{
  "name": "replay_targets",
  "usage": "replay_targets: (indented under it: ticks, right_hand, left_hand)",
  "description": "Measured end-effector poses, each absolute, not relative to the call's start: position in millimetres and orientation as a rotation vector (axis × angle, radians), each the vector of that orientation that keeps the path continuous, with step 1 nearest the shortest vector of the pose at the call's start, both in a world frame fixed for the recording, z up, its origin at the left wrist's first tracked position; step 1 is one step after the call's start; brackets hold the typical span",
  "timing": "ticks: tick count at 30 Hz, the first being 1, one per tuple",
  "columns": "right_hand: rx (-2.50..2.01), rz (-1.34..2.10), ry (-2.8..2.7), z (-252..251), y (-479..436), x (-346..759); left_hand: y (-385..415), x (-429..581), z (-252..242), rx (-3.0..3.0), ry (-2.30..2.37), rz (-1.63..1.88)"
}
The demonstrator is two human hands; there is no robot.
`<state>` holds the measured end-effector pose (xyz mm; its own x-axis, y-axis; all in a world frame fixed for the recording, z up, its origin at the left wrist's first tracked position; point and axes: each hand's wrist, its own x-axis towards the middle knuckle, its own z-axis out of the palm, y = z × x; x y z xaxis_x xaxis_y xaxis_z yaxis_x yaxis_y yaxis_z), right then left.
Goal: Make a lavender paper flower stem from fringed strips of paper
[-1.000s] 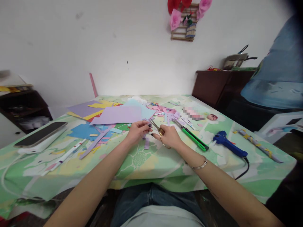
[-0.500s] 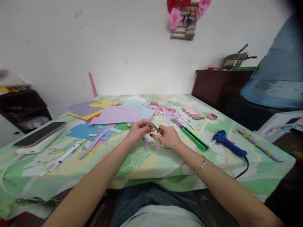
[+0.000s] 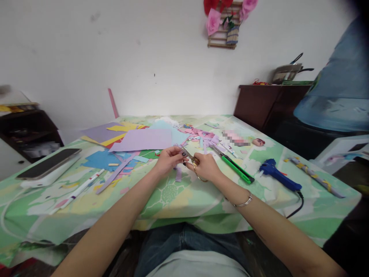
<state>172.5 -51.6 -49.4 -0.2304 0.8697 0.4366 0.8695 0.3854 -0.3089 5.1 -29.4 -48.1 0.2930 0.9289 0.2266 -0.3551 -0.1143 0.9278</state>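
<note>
One pair of scissors (image 3: 197, 158) sits at the centre of the frame, its handles clamped in one right hand (image 3: 208, 166). One left hand (image 3: 169, 159), just left of it, has thumb and fingers pinched together on one purple strip (image 3: 178, 175), which hangs below them. One green cutter (image 3: 238, 169) and one blue glue gun (image 3: 281, 179) lie right of centre, one phone (image 3: 49, 164) at the left edge, one lavender sheet (image 3: 144, 139) above the left hand.
</note>
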Motion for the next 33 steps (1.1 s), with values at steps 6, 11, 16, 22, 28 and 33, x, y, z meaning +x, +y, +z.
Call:
replay_targets:
  ticks: [6,11,16,22,28,33]
  right_hand:
    - [-1.501,0.008,-2.103,-49.0,-50.3,172.7]
    - [-1.499,0.001,-2.092,-51.4,-48.0,172.8]
    - [-1.505,-0.005,-2.089,-52.5,-47.4,173.7]
    - [-1.516,-0.013,-2.1,-51.0,-47.9,174.5]
    - [-1.53,-0.006,-2.106,-51.2,-47.7,174.0]
    - [-1.534,0.008,-2.1,-50.6,-48.4,174.0]
  left_hand:
    - [-28.7,5.4,-47.5,1.195,0.634,1.245]
    - [-28.9,5.0,-46.8,1.193,0.624,1.25]
    - [-29.1,4.8,-46.4,1.19,0.63,1.257]
    - [-30.4,5.5,-43.8,1.166,0.65,1.267]
    - [-30.0,5.2,-42.8,1.157,0.671,1.284]
    - [-28.6,4.0,-43.1,1.154,0.665,1.301]
